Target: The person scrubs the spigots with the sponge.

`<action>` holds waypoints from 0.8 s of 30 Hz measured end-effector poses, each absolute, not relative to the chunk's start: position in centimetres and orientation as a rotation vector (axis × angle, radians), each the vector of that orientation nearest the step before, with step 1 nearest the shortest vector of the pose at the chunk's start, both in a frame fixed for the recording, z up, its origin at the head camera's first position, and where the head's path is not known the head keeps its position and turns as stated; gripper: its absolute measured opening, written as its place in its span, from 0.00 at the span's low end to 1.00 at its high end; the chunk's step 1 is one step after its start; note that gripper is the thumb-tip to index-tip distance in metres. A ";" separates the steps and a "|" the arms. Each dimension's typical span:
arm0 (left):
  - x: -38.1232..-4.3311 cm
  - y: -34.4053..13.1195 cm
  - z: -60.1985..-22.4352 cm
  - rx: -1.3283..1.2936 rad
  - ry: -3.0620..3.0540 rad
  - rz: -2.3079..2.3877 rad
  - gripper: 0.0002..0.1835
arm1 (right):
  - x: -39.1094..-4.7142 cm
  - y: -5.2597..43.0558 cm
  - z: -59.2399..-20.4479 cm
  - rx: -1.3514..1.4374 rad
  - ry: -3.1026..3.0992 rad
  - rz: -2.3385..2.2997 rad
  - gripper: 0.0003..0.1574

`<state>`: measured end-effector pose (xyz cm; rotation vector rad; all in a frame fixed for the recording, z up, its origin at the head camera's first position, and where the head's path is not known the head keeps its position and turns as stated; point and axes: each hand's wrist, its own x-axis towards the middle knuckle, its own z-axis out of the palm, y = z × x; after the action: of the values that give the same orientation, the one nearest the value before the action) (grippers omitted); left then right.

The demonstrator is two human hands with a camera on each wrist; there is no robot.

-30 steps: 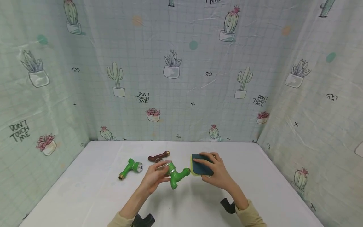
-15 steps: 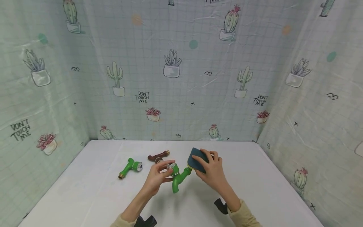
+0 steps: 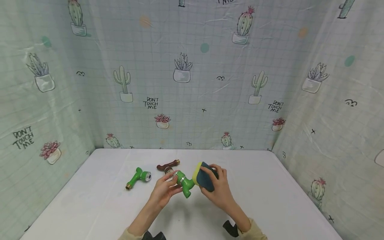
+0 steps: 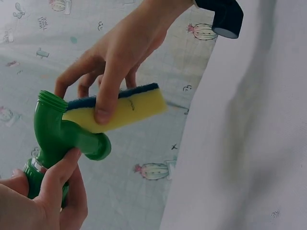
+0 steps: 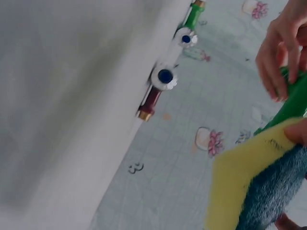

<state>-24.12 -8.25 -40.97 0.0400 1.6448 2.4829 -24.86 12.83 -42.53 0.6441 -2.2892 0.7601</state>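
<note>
The left hand [image 3: 164, 190] grips the tap [image 3: 187, 185], the right hand [image 3: 220, 189] holds the sponge [image 3: 205, 181] at its end — too hard a push could twist the tap loose.

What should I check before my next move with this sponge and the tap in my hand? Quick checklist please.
1. Tap gripped: ok, by your left hand.
2. Sponge gripped: ok, by your right hand.
3. Yellow side facing the tap: ok.
4. Other green tap clear: ok, lying on the table, apart from both hands.
5. Threaded end showing in head view: not ok, hidden by the sponge.
6. Tap fully clean: cannot tell.
</note>
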 end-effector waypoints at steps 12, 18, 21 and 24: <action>-23.8 -7.8 -41.3 0.025 1.762 2.436 0.25 | -24.2 12.4 -40.0 0.719 -2.344 0.804 0.34; -24.3 -7.4 -40.4 -0.018 1.898 2.563 0.21 | -22.7 11.4 -39.7 0.853 -2.513 0.769 0.29; -24.6 -7.6 -40.2 -0.031 1.904 2.629 0.20 | -22.5 12.1 -39.2 0.939 -2.581 0.762 0.28; -24.8 -8.0 -40.2 -0.057 1.897 2.670 0.20 | -22.5 13.1 -38.7 0.990 -2.648 0.721 0.27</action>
<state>-24.78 -8.00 -40.21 -0.0567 1.8972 2.6697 -22.51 13.10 -38.66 0.9902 -2.6483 0.7209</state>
